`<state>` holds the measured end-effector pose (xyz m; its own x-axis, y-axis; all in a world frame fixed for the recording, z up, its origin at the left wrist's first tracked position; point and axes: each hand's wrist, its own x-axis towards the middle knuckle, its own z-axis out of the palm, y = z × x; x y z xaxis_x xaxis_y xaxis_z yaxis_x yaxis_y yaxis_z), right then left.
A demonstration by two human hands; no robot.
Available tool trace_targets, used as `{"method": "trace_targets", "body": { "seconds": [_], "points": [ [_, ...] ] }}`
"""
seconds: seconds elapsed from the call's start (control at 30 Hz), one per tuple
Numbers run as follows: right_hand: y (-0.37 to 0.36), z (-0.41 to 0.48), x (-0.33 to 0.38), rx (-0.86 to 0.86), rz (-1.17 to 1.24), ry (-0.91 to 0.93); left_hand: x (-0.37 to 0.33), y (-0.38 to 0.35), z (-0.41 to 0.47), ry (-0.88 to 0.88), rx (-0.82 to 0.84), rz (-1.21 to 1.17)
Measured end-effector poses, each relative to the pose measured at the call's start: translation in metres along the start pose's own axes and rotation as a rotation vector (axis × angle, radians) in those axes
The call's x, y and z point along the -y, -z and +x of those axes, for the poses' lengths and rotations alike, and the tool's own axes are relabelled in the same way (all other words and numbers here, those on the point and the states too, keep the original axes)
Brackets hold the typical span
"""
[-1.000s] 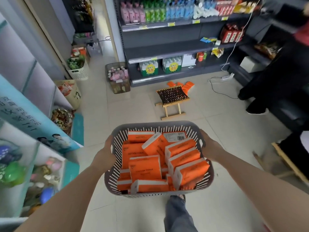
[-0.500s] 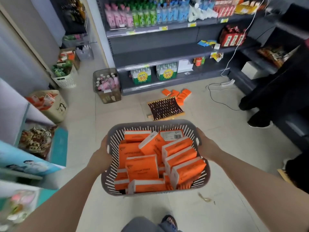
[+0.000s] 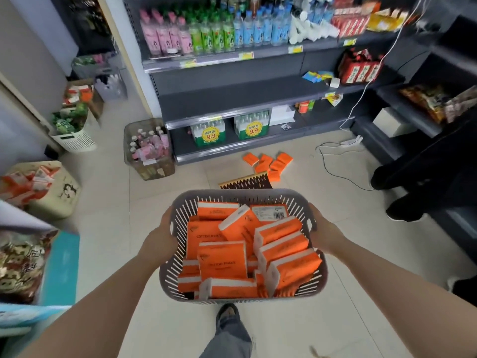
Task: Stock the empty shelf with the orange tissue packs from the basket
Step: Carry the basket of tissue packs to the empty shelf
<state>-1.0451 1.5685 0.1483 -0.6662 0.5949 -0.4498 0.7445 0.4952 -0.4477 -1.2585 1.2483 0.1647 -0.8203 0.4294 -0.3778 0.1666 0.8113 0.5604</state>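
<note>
I carry a grey slotted basket (image 3: pixel 232 196) in front of me, above the tiled floor. Several orange tissue packs (image 3: pixel 223 259) fill it in a loose pile. My left hand (image 3: pixel 161 237) grips the basket's left rim and my right hand (image 3: pixel 324 233) grips its right rim. Ahead stands a dark shelf unit whose middle shelf (image 3: pixel 232 95) is mostly bare. More orange tissue packs (image 3: pixel 271 162) lie scattered on the floor before the unit.
A small wooden stool (image 3: pixel 245 180) stands on the floor just beyond the basket. A clear bin of bottles (image 3: pixel 148 149) sits left of the unit. A person's dark legs (image 3: pixel 423 177) stand at right. A cable (image 3: pixel 335 161) trails over the floor. Baskets line the left.
I have walked forward with the basket; the shelf unit, stool and floor packs are closer and lower in view. Both hands keep the same hold on the rims.
</note>
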Motion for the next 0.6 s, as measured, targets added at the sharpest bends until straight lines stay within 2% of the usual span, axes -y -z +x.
{"method": "trace_targets", "body": {
  "seconds": [0.27, 0.6],
  "points": [
    [0.035, 0.109, 0.034, -0.097, 0.031, -0.003, -0.040, 0.026, 0.108, 0.006, 0.014, -0.005],
    [0.092, 0.263, 0.067, -0.019, 0.024, 0.063, -0.091, 0.024, 0.237, 0.067, -0.086, -0.028]
  ]
}}
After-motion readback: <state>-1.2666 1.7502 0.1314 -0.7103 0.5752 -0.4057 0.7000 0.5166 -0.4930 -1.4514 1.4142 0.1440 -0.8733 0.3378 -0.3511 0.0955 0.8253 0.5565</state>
